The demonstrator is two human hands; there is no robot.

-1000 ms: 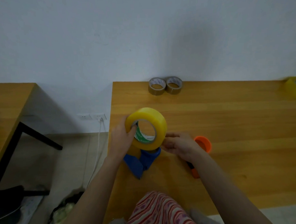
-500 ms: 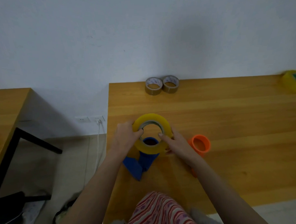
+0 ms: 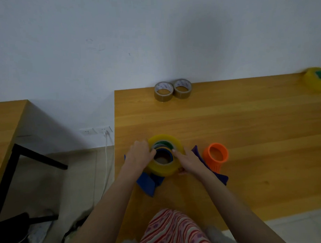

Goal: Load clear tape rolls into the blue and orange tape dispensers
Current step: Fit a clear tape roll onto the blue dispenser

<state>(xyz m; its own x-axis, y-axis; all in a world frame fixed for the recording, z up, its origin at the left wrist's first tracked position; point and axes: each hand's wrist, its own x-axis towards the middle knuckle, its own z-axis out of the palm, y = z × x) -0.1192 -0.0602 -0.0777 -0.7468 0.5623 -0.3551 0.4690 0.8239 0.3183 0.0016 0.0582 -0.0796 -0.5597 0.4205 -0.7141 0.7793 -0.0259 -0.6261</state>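
A yellowish clear tape roll (image 3: pixel 166 169) lies flat around the blue dispenser's round hub (image 3: pixel 168 152), near the table's left front. The blue dispenser (image 3: pixel 149 182) sticks out below the roll. My left hand (image 3: pixel 141 155) grips the roll's left rim, thumb at the inner edge. My right hand (image 3: pixel 187 159) holds the right rim, with a fingertip on the core. The orange dispenser (image 3: pixel 215 155) stands just right of my right hand, its open hub facing up.
Two brown tape rolls (image 3: pixel 172 91) sit at the table's back edge. Another yellowish roll (image 3: pixel 316 79) lies at the far right. The wooden table (image 3: pixel 247 127) ends just left of the blue dispenser; a second table (image 3: pixel 5 123) stands further left.
The roll was upright in the air above the blue dispenser, then turned flat and came down over the hub. Both hands followed it down.
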